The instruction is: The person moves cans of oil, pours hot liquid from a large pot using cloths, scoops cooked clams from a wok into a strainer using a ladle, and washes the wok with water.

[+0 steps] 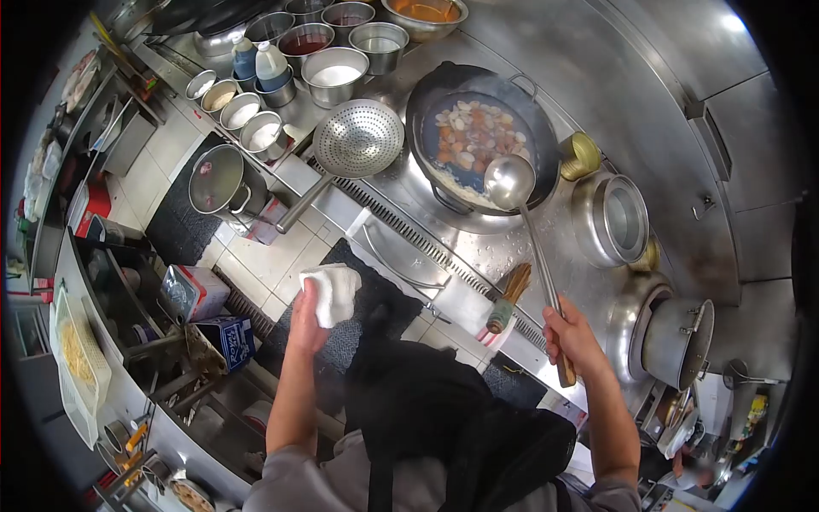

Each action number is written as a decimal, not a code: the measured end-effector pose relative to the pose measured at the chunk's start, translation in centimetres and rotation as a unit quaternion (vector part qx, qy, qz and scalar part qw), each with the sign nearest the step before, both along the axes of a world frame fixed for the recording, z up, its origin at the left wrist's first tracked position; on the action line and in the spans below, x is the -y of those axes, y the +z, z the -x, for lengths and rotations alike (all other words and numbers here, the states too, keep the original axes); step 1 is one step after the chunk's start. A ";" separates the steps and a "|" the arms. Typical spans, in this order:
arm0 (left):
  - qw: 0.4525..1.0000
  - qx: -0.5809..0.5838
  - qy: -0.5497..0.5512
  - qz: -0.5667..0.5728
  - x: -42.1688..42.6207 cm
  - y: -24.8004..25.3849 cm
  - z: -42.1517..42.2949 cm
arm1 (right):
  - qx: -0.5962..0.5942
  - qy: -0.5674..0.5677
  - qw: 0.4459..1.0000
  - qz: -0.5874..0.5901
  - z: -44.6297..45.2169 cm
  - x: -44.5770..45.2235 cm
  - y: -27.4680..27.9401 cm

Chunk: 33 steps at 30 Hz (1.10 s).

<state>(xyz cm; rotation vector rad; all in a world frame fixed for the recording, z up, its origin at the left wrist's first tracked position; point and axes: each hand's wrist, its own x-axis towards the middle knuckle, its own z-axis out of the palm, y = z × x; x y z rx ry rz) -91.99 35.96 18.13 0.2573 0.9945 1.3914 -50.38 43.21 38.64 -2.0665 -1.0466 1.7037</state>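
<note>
My right hand point(573, 335) is closed around the wooden-ended handle of a long metal ladle point(512, 181). The ladle's bowl rests at the near right side of a large wok point(418, 111), over the food. In the wok, sliced pale and orange pieces point(480, 135) lie in steaming liquid. My left hand point(307, 320) grips a folded white cloth point(334, 292), held above the floor to the left of the stove. A perforated strainer point(358, 136) lies on the stove edge left of the wok, its handle pointing toward me.
Metal bowls of seasonings point(334, 75) and two bottles point(273, 66) stand at the back left. A bamboo brush point(512, 294) lies on the stove's front ledge. Right of the wok are a steel pot point(618, 220) and a tall pot point(682, 337). A lidded pot point(218, 181) stands further left.
</note>
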 end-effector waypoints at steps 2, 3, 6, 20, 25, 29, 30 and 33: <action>1.000 0.014 -0.006 0.002 -0.3 -0.6 0.7 | -0.012 -0.015 1.000 0.024 2.3 -0.9 1.0; 1.000 0.020 -0.009 0.003 -0.4 -0.9 1.1 | -0.019 -0.025 0.999 0.034 3.3 -1.4 1.3; 1.000 0.026 -0.013 0.003 -0.8 -1.4 1.9 | -0.046 -0.047 0.996 0.060 5.8 -2.4 1.9; 0.999 0.042 0.010 -0.023 -1.3 1.4 5.8 | -0.318 -0.142 0.929 0.123 10.8 -5.8 1.2; 0.999 0.017 -0.014 -0.047 -1.7 3.1 5.0 | -0.598 -0.204 0.757 0.165 7.9 -6.0 -4.0; 1.000 0.011 -0.020 -0.019 -2.8 4.2 2.9 | -0.653 -0.211 0.713 0.141 6.1 -3.7 -4.6; 0.999 0.008 -0.040 -0.016 -3.3 4.2 2.7 | -0.658 -0.207 0.714 0.118 5.0 -3.1 -4.5; 0.996 0.002 -0.090 -0.009 -4.7 5.4 1.1 | -0.637 -0.220 0.737 0.047 1.8 -0.3 -3.1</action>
